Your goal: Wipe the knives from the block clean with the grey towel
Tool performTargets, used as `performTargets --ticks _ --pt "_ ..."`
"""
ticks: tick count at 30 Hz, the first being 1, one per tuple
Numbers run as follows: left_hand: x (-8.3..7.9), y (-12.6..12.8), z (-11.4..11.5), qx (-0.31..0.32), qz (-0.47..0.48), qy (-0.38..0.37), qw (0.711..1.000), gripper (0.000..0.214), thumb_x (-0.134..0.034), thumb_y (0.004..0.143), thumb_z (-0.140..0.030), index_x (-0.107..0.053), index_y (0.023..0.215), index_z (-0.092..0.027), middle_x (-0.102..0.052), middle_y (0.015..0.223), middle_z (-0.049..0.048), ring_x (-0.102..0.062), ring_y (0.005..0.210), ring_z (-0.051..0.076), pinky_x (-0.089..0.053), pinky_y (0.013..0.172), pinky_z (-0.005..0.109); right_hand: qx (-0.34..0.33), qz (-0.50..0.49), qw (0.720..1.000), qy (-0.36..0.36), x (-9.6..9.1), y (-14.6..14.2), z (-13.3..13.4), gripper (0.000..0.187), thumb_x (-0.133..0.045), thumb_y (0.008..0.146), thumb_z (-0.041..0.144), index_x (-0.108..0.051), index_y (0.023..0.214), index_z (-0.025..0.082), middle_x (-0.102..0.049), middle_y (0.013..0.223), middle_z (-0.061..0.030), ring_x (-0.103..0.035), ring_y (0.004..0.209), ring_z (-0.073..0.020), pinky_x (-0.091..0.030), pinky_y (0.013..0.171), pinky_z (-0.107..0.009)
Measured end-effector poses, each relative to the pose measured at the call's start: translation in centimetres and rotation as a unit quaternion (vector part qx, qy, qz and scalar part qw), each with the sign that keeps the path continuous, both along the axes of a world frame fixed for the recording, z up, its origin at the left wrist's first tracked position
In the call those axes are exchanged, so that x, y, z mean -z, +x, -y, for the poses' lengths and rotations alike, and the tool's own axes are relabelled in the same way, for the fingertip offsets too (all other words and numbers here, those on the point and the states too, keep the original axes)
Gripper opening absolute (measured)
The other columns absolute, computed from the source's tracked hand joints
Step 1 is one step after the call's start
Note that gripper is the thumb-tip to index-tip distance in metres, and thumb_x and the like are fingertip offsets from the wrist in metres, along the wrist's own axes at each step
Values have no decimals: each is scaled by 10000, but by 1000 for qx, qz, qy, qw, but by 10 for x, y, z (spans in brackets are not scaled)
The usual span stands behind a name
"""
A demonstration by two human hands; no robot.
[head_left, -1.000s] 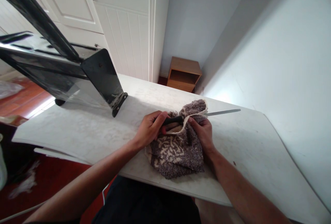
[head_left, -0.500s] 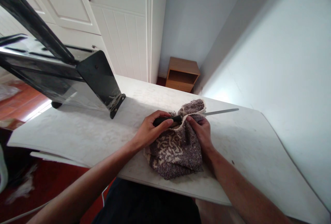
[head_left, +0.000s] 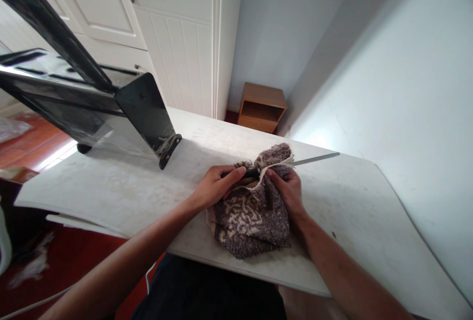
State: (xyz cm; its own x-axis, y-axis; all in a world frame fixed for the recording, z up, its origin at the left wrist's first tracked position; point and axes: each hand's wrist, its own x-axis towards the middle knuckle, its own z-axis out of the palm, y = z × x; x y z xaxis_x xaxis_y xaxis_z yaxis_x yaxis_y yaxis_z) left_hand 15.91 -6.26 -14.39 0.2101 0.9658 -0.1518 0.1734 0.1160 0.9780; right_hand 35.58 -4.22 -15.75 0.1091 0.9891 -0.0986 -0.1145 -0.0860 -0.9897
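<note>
My left hand [head_left: 218, 182] is closed round the black handle of a knife [head_left: 317, 158], thumb lying along the handle. The long thin metal blade points to the right and sticks out beyond a brown and cream patterned cloth [head_left: 254, 216]. My right hand [head_left: 288, 187] pinches the cloth's pale edge where it is folded over the blade, so the near part of the blade is hidden. The rest of the cloth lies bunched on the white board [head_left: 343, 211] between my two forearms.
A black metal rack [head_left: 140, 108] with a long bar stands on the board at left. Behind are a white cabinet [head_left: 185, 59] and a small wooden nightstand [head_left: 262, 101]. A pale wall [head_left: 417, 88] borders the right side. Red flooring [head_left: 84, 261] shows at lower left.
My left hand has shifted its fingers slightly on the handle, with the thumb now more over its top. The cloth and my right hand look nearly the same.
</note>
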Motion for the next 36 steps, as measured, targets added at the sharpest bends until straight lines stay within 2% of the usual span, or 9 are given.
performTargets --ticks 3,8,14,21,26,29,32,36 --pt "-2 -1 -1 -10 11 -36 999 534 -471 870 -640 -629 702 -159 -412 395 -62 -318 322 67 -186 343 217 -13 -2 1000 -1 1 1 -1 346 -884 553 434 -734 732 179 -755 749 -36 -659 609 -170 -542 579 -273" --pt "-2 -3 -3 -21 88 -68 994 495 -564 806 -640 -598 678 -163 -370 412 -77 -287 330 53 -159 336 206 -30 -3 1000 -4 3 2 -1 335 -881 562 415 -749 763 181 -762 774 -39 -675 632 -183 -556 602 -288" --pt "1 -2 -5 -38 127 -72 989 439 -623 793 -588 -572 702 -162 -440 492 -68 -326 369 41 -175 350 190 -10 -6 1000 -19 0 0 -2 385 -889 545 441 -735 773 171 -761 793 -49 -669 637 -184 -548 596 -287" --pt "1 3 -3 -72 154 -13 985 402 -594 850 -531 -498 701 -170 -468 570 -63 -350 396 31 -217 375 179 -8 24 1000 -13 -1 1 -2 435 -856 609 462 -724 886 154 -758 848 -53 -665 698 -185 -538 649 -297" --pt "8 6 1 -83 89 66 990 345 -549 894 -509 -584 975 -175 -530 663 -51 -408 461 56 -302 422 186 14 63 998 15 0 0 -2 429 -842 631 457 -726 910 153 -756 863 -55 -664 734 -198 -531 681 -311" --pt "10 7 3 -84 30 97 991 368 -523 910 -507 -596 1069 -184 -617 761 -10 -506 560 91 -386 495 199 38 80 995 40 0 -2 -1 416 -842 630 449 -732 905 158 -756 866 -51 -662 748 -195 -530 695 -308" --pt "10 7 5 -79 -24 140 987 370 -491 926 -495 -609 1094 -187 -687 934 47 -623 791 158 -485 673 239 46 97 992 66 0 -5 1 386 -837 643 436 -738 897 164 -756 862 -46 -660 758 -197 -531 702 -306" --pt "10 7 7 -41 -80 210 974 368 -472 942 -464 -592 1146 -183 -682 1123 87 -621 1055 218 -478 931 328 66 125 984 110 0 -7 4 341 -819 669 430 -747 874 167 -753 834 -39 -650 744 -199 -525 687 -302"
